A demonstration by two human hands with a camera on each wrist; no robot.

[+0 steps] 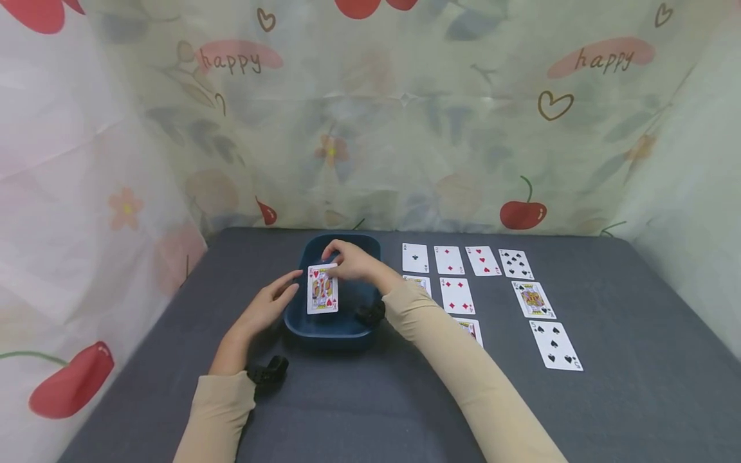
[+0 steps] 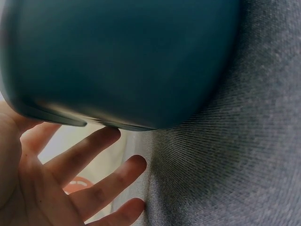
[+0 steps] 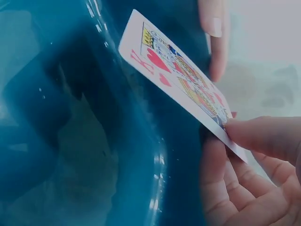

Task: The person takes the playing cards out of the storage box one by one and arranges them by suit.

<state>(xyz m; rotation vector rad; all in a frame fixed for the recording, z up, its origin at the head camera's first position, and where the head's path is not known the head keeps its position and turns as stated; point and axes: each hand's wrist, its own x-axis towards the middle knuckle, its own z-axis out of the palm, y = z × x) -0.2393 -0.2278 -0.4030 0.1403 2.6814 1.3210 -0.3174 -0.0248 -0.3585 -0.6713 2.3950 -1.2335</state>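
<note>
My right hand (image 1: 353,262) pinches a king of hearts (image 1: 322,289) between thumb and fingers at one edge, face up over the dark blue bin (image 1: 332,333). In the right wrist view the card (image 3: 176,77) is tilted, its free corner overlapping the bin's glossy wall. At the bin's left side is my left hand (image 1: 265,310), thumb and index finger at the rim. The left wrist view shows its fingers (image 2: 110,186) spread and nearly straight beside the bin's outer wall (image 2: 122,61), one fingertip right at the lower part of it.
Right of the bin, playing cards lie face up in loose rows, among them a four of diamonds (image 1: 457,296), a seven of spades (image 1: 516,263) and a five of spades (image 1: 556,345). My right forearm partly covers two face cards. A patterned curtain (image 1: 405,161) hangs behind the dark tablecloth (image 1: 359,405).
</note>
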